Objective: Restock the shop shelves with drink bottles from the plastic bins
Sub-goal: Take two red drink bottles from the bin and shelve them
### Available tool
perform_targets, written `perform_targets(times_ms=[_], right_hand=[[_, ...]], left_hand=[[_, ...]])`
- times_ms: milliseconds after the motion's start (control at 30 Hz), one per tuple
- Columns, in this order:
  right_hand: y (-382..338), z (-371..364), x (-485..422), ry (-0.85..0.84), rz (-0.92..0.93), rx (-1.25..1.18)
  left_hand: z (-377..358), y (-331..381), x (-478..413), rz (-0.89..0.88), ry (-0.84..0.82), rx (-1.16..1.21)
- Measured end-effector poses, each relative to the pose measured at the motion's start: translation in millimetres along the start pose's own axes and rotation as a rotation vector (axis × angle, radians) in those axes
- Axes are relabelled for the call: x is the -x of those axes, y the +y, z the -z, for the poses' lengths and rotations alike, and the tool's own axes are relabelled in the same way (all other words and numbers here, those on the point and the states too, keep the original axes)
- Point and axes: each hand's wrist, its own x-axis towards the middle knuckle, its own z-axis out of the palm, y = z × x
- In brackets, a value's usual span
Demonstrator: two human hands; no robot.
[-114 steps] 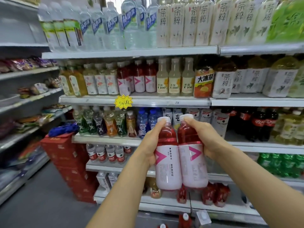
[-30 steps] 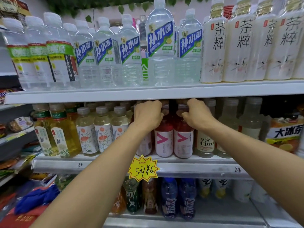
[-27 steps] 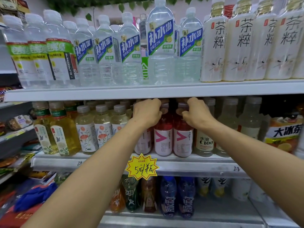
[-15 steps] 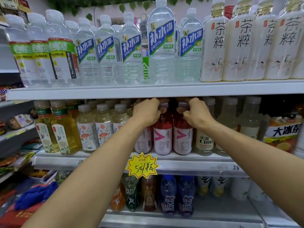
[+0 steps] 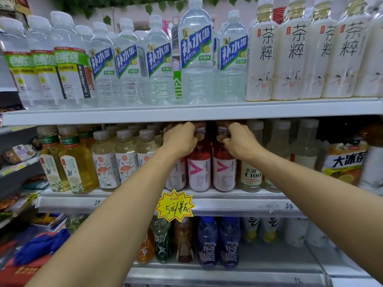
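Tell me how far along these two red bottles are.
Done: left red bottle and right red bottle stand upright on the middle shelf. In hand: left hand and right hand grip their necks. Left: release them; the bins are out of view, so remaining stock is unknown.

The top shelf (image 5: pixel 145 117) carries clear water bottles (image 5: pixel 195 59) and white tea bottles (image 5: pixel 294 59). The middle shelf (image 5: pixel 238 201) holds yellow tea bottles (image 5: pixel 77 168), two red bottles (image 5: pixel 199 172) near its front and pale bottles (image 5: pixel 250 175). Blue bottles (image 5: pixel 207 245) stand on the lower shelf (image 5: pixel 259 264).

Shelf (image 5: pixel 145 116) close above red bottles (image 5: pixel 199 162)
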Motion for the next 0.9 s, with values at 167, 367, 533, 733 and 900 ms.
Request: perform_targets(times_ms=[167, 367, 533, 733, 900], right_hand=[[1, -1, 8, -0.018, 0.006, 0.019], [13, -6, 43, 0.093, 0.023, -0.010], [28, -16, 86, 0.280, 0.051, -0.296], [51, 0, 134, 0.288, -0.288, -0.845], [78, 18, 168, 0.266, -0.459, -1.068]], left_hand=[[-6, -1, 3, 0.023, -0.003, -0.015], [-38, -7, 38, -0.026, 0.235, 0.068], [-55, 7, 86, 0.057, 0.426, 0.617], [-48, 34, 141, 0.621, 0.288, 1.659], [-67, 47, 174, 0.785, 0.272, 1.873]])
